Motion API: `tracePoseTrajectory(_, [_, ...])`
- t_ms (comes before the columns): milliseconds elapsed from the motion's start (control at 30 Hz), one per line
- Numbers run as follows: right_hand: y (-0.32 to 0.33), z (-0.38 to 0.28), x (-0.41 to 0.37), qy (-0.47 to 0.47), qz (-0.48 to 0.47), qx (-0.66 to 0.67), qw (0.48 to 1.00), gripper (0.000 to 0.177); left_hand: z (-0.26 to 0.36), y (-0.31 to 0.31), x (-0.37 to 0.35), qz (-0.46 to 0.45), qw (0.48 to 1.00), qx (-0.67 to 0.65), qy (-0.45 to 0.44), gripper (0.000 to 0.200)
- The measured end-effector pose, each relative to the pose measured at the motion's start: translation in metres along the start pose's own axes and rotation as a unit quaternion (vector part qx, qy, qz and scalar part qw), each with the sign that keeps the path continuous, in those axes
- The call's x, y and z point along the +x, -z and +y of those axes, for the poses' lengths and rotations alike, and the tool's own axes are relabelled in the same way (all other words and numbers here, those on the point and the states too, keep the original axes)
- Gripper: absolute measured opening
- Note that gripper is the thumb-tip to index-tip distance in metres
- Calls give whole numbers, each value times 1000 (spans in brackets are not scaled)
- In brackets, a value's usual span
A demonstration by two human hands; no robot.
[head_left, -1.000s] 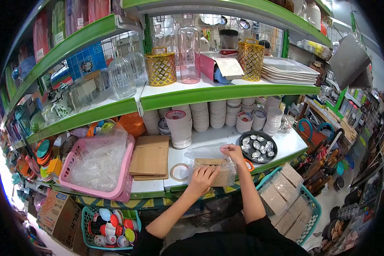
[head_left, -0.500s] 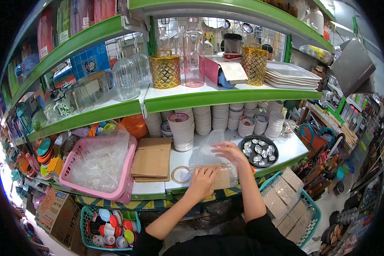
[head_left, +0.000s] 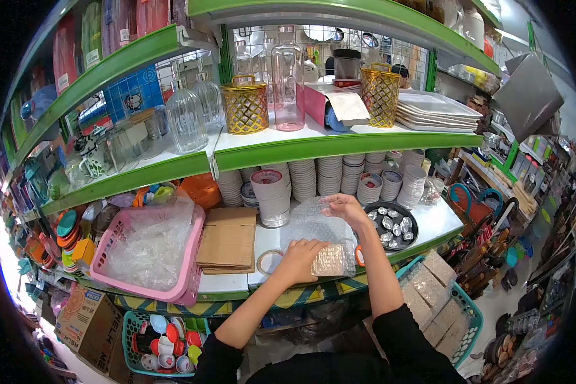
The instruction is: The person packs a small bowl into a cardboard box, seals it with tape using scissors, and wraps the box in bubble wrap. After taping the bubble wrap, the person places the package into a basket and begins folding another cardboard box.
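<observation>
the right hand (head_left: 344, 208) has moved farther back over the bubble wrap (head_left: 310, 221); whether its fingers pinch it, i cannot tell. the left hand (head_left: 299, 259) is clamped on the left end of the box (head_left: 331, 260), at the counter's (head_left: 227, 281) front, between tape roll (head_left: 261, 263) and tray (head_left: 415, 224).

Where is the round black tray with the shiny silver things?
In the head view, the round black tray sits on the white counter, just right of the right hand and in front of stacked bowls.
</observation>
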State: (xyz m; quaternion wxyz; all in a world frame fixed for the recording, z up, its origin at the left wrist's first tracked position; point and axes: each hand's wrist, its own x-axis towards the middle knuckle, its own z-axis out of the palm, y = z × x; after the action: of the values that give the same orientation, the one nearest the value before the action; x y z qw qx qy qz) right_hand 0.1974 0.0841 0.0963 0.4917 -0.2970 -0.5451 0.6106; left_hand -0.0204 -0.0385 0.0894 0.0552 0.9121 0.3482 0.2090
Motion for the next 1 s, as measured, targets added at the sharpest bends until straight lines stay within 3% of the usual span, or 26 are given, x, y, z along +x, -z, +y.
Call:
tracePoseTrajectory(133, [5, 5, 11, 0, -29, 47, 998, 31, -10, -1, 9, -30, 999, -15, 11, 90])
tracePoseTrajectory(233, [13, 18, 22, -9, 37, -48, 998, 36, -22, -6, 17, -40, 999, -28, 16, 90])
tracePoseTrajectory(267, [13, 25, 23, 64, 144, -294, 943, 37, -28, -11, 20, -40, 999, -28, 16, 90])
tracePoseTrajectory(300, [10, 30, 25, 134, 240, -517, 811, 38, -36, -16, 24, -53, 997, -42, 20, 91])
tracePoseTrajectory(333, [1, 25, 19, 160, 241, -531, 796, 33, -40, -16, 27, -66, 996, -56, 25, 91])
tracePoseTrajectory(367, [-9, 20, 14, 163, 239, -531, 796, 33, -43, -17, 30, -64, 996, -55, 26, 91])
tracePoseTrajectory(433, [-15, 24, 8, 150, 126, -395, 898, 28, -45, -17, 34, -82, 994, -73, 19, 91])
tracePoseTrajectory(500, [-25, 31, -8, 174, 98, -393, 898, 26, -47, -18, 36, -88, 993, -67, 26, 91])
tracePoseTrajectory(567, [-42, 23, -35, 99, 54, -492, 863, 23, -49, -17, 37, -92, 993, -59, 34, 91])
tracePoseTrajectory(633, [-52, 21, -58, 79, 62, -483, 870, 28, -48, -16, 40, -131, 987, -51, 71, 91])
tracePoseTrajectory(700, [-56, 22, -78, 55, 74, -473, 876, 33, -48, -18, 38, -105, 990, -73, 54, 90])
tracePoseTrajectory(767, [-55, 24, -93, 124, 93, -520, 840, 45, -46, -16, 37, -81, 991, -95, 38, 88])
tracePoseTrajectory(800, [-52, 25, -97, 84, 85, -515, 849, 60, -41, -10, 37, -97, 988, -102, 69, 88])
tracePoseTrajectory(833, [-44, 30, -100, 82, 87, -514, 849, 60, -39, -6, 37, -112, 983, -110, 99, 87])
tracePoseTrajectory(900, [-32, 41, -102, 189, 3, -448, 874, 73, -39, -8, 37, -109, 982, -119, 97, 86])
tracePoseTrajectory(1000, [-31, 45, -106, 182, 4, -467, 865, 83, -43, -13, 34, -77, 986, -123, 77, 85])
